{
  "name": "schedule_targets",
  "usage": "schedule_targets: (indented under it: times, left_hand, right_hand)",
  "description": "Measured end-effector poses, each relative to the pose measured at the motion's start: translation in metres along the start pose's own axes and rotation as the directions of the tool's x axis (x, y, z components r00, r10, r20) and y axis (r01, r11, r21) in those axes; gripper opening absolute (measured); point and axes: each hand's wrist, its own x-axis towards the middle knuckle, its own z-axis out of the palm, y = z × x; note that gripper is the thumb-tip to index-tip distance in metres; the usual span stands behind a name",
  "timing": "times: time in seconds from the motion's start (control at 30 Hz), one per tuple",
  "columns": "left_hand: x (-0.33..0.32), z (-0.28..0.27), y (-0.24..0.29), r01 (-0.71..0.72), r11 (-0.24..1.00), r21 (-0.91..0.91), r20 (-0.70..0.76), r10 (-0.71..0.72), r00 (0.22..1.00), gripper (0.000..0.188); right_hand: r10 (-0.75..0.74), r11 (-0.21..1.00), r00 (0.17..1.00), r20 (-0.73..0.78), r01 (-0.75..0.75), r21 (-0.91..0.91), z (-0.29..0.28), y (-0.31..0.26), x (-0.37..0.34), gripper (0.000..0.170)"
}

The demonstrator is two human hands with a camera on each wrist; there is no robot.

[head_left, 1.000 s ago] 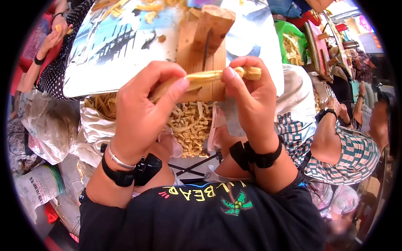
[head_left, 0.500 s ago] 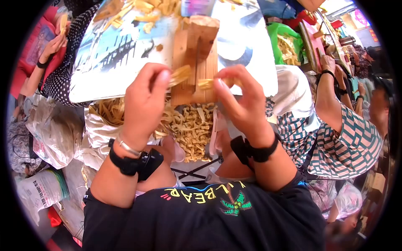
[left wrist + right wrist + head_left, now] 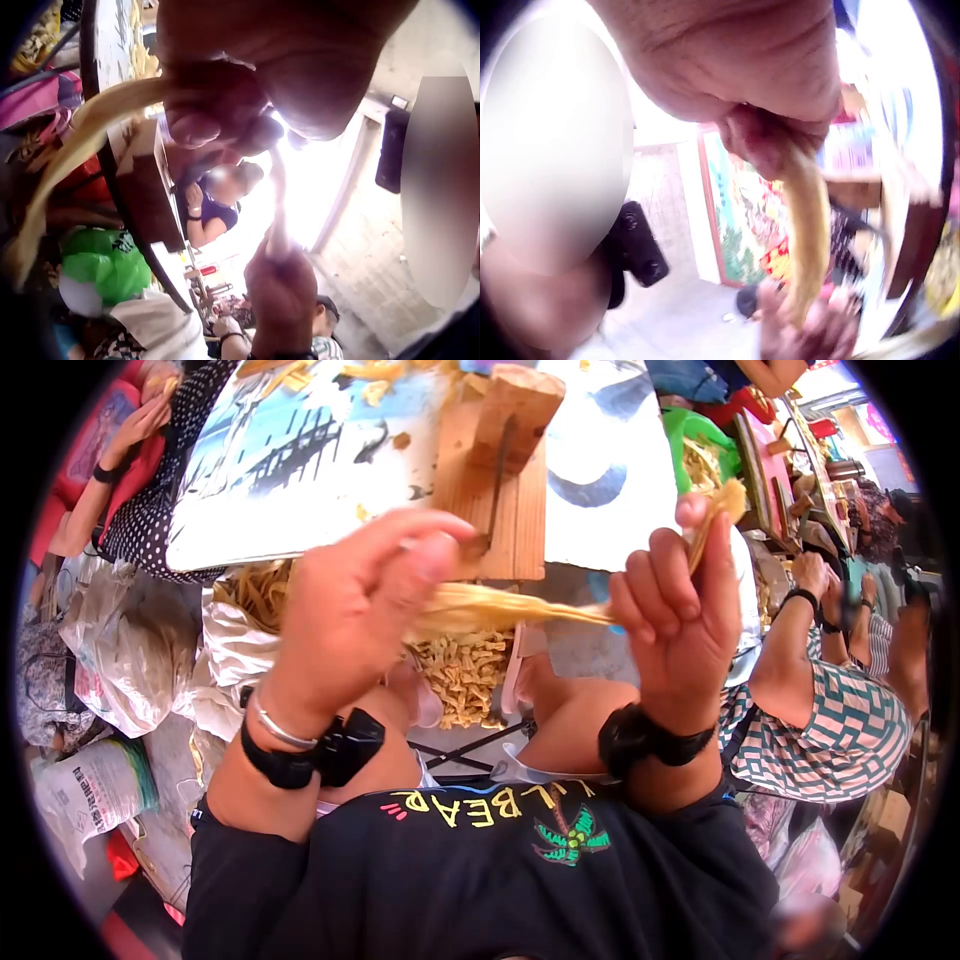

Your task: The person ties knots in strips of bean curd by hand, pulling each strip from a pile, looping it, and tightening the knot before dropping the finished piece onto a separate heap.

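Yellow strip [image 3: 510,603] before the wooden stand [image 3: 517,420] looks light, pliable, best taken near its ends. Left hand [image 3: 350,605] and right hand [image 3: 680,610] pinch it.

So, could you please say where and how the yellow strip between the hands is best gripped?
Probably pinch the yellow strip at its bare middle from the wearer's side: it stretches between left hand and right hand, with the wooden plank beyond.
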Motion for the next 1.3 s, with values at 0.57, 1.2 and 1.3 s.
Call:
schedule_targets:
  times: [0.57, 1.2, 1.3]
  left_hand:
    - [0.001, 0.003, 0.002, -0.183, 0.983, -0.016, 0.035, 0.184, 0.982, 0.017]
    - [0.001, 0.011, -0.013, -0.055, 0.909, -0.414, 0.092, 0.101, 0.991, 0.034]
    - [-0.015, 0.022, 0.002, -0.134, 0.955, -0.264, 0.067, 0.157, 0.985, 0.029]
  right_hand:
    - [0.522, 0.764, 0.844, 0.125, -0.398, -0.507, 0.031, 0.037, -0.003, 0.029]
    - [0.027, 0.433, 0.976, 0.218, 0.185, -0.882, 0.018, 0.041, -0.003, 0.025]
    - [-0.104, 0.284, 0.991, 0.084, 0.111, -0.952, 0.015, 0.048, -0.014, 0.036]
